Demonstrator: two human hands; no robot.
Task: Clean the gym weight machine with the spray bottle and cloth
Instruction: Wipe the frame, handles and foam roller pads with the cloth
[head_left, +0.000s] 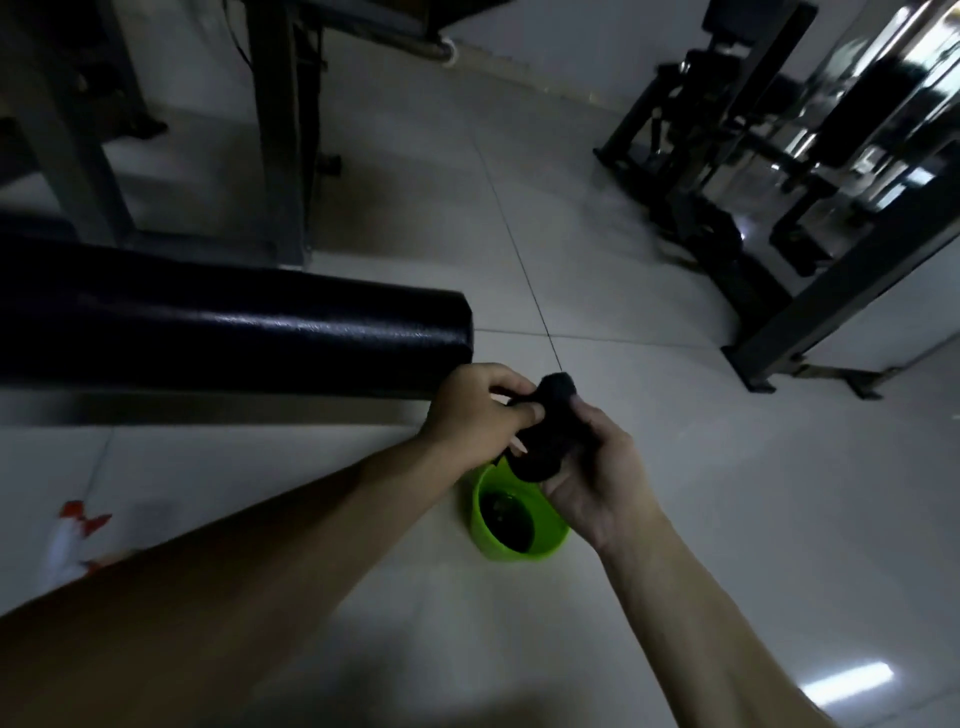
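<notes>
Tiled gym floor (685, 447) | left hand (475, 418) and right hand (597, 486) both gripping a balled black cloth (543, 431) between them | green bucket (550, 532) right below them | black pad (234, 332) just left

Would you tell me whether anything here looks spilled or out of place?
Only a blurred white-and-red object lies on the floor at lower left; I cannot identify it. The bucket stands upright, no spill visible around it.

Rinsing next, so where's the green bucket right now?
In the head view, the green bucket sits on the floor at lower centre, just below the dark cloth gripped by the left hand and right hand.
</notes>
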